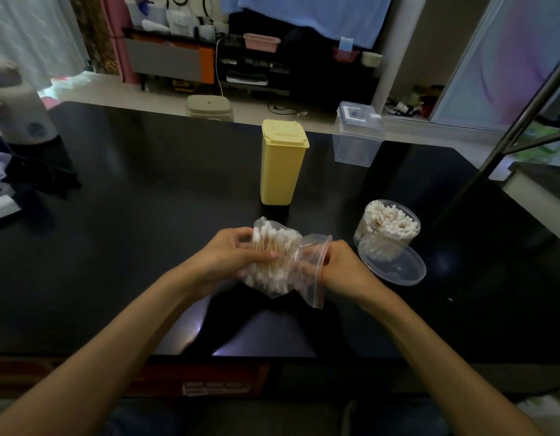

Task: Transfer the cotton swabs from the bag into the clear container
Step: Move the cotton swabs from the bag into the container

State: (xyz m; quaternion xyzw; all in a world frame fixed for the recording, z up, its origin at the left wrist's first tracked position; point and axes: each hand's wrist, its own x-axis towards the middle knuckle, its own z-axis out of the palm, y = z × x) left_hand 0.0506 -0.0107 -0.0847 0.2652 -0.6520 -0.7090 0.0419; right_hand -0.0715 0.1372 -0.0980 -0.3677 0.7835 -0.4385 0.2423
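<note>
— What stood on the black worktop (121, 215)?
— A yellow lidded bin (283, 166), and right of it the clear container (386, 229) already crowded with swabs, its lid (393, 262) leaning against it.
— And the grips?
— The left hand (233, 258) clasped the plastic bag (281, 262) around its cotton swabs (272, 247); the right hand (338, 265) pinched the bag's open mouth.

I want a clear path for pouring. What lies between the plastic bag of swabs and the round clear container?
In the head view, only the container's clear round lid lies near that stretch, leaning against the round clear container; otherwise bare black table separates it from the plastic bag.
</note>
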